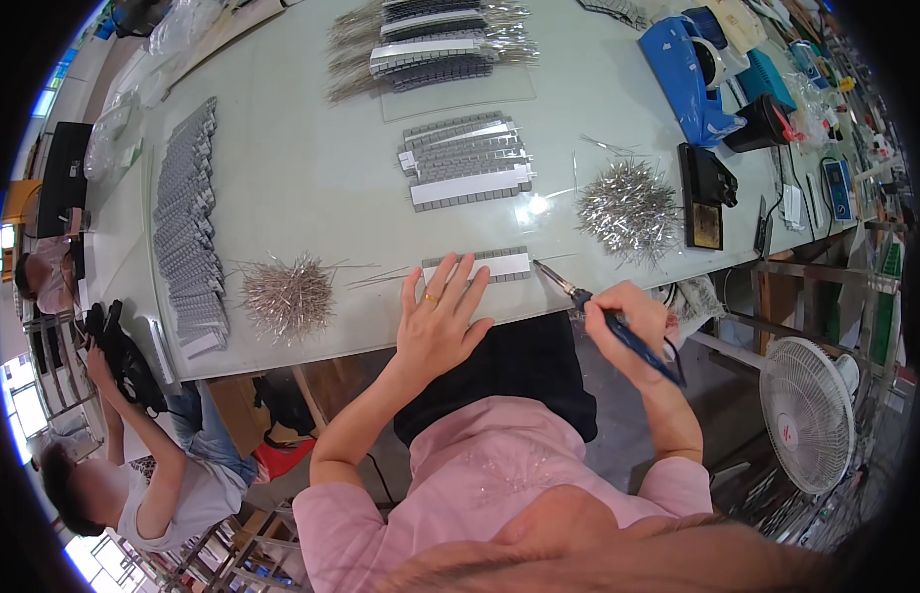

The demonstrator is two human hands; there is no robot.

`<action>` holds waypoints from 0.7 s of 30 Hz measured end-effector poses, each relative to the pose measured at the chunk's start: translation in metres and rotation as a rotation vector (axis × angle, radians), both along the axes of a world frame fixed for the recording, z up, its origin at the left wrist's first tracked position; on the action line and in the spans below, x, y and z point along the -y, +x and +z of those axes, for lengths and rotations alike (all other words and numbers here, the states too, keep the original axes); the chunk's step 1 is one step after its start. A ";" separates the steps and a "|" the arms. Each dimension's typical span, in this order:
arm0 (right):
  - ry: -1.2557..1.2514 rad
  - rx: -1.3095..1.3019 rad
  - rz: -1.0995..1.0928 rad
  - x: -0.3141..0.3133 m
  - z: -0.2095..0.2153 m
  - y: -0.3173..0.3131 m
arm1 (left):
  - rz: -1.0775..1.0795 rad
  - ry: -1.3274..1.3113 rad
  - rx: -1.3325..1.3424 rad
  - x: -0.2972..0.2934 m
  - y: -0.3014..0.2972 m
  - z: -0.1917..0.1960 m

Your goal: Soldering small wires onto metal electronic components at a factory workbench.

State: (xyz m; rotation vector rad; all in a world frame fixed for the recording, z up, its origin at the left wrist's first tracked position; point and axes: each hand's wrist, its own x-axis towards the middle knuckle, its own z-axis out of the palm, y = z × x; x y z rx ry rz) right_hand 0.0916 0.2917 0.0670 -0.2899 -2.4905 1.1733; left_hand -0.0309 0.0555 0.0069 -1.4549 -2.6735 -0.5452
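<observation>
A grey segmented strip with a white face (509, 265) lies crosswise near the table's front edge. My left hand (438, 314) rests on it, fingers spread and flat. My right hand (628, 318) is closed around the dark blue handle of a soldering iron (580, 297). The iron's thin metal tip points at the strip's right end, where a fine wire sticks out; whether they touch I cannot tell. Thin wires also stick out from the strip's left end. Loose piles of short silvery wire leads lie to the left (287, 296) and right (630, 210).
Beyond lie a stack of similar strips (468, 163) and a larger wired bundle (430, 64). Grey strips (188, 227) line the left. At right are a black soldering stand (699, 222), blue tape dispenser (677, 84), black cup (759, 126) and fan (808, 415). A person (173, 494) sits at left.
</observation>
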 end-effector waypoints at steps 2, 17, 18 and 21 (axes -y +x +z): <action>0.127 -0.059 0.061 0.007 0.000 0.001 | 0.000 -0.003 0.003 0.002 0.000 0.000; -0.292 0.020 -0.020 0.025 -0.020 0.007 | 0.323 0.094 -0.052 0.061 -0.009 0.000; -0.336 0.004 0.012 0.031 -0.019 0.002 | 0.335 0.089 -0.055 0.061 -0.009 0.000; -0.362 -0.028 0.069 0.041 -0.023 -0.011 | 0.296 0.090 -0.052 0.063 -0.010 -0.002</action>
